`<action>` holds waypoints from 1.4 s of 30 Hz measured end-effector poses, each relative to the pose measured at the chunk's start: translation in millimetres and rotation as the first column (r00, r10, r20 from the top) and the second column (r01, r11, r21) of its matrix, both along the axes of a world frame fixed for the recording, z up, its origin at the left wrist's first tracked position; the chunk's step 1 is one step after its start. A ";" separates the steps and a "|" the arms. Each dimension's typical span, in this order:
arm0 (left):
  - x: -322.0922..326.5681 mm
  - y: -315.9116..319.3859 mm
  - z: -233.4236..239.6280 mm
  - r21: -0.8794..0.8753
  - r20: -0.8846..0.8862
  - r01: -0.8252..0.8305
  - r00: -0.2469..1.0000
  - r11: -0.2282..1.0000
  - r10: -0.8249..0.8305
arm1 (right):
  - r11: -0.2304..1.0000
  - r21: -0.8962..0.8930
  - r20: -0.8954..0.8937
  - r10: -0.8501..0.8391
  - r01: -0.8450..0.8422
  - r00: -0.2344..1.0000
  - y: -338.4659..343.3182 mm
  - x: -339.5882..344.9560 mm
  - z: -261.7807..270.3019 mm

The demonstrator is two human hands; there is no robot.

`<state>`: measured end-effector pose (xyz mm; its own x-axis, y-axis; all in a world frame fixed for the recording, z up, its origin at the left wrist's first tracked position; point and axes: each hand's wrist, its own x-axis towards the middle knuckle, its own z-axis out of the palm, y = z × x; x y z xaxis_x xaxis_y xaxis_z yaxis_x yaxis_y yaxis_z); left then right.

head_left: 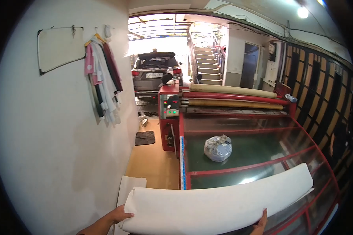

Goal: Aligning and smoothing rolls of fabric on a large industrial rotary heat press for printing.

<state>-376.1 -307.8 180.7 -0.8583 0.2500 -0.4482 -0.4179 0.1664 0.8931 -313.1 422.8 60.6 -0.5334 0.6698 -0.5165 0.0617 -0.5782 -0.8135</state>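
Across the bottom of the view stretches a wide, folded white sheet of paper or fabric (211,205), held level in front of me. My left hand (120,215) grips its left end, with the thumb on top and the fingers hidden underneath. On the near edge, right of centre, my right hand (261,223) holds the sheet with its thumb upright against the surface; its other fingers are mostly out of sight. The sheet's right part lies over the glass top (235,161) of a red-framed roller machine (169,132). Whether it touches the glass I cannot tell.
A tied plastic bag (218,148) sits on the glass. Rollers (235,104) span the machine's far end. More white sheet (132,182) stands by the left wall. Clothes (104,79) hang beside a whiteboard (61,50). Beyond are a dark mat (145,138), a parked car (156,73) and stairs (207,64).
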 end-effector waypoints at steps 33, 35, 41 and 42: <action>311.0 -322.6 -76.2 -0.774 -0.512 -0.620 0.734 0.131 0.447 | 0.785 0.433 -0.288 0.586 -0.443 0.757 -604.2 -75.3 151.7; 295.2 -347.6 -16.1 -0.685 -0.728 -0.704 0.673 -0.187 0.130 | 0.703 0.441 -0.215 0.686 -0.558 0.695 -644.4 -88.8 116.0; 238.8 -402.1 104.7 -0.466 -0.620 -0.639 0.729 -0.612 -0.290 | 0.513 0.239 0.016 0.847 -0.824 0.532 -753.5 -129.4 -34.7; 229.9 -409.4 106.8 -0.496 -0.562 -0.546 0.795 -0.676 -0.229 | 0.441 0.150 0.105 0.883 -0.885 0.458 -768.5 -134.0 -60.3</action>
<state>-146.1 -717.2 287.5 -0.6991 -0.2861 0.6553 -0.6606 0.6091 -0.4388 -447.2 -345.7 0.3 -0.8814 -0.0919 -0.4633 0.4698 -0.0694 -0.8801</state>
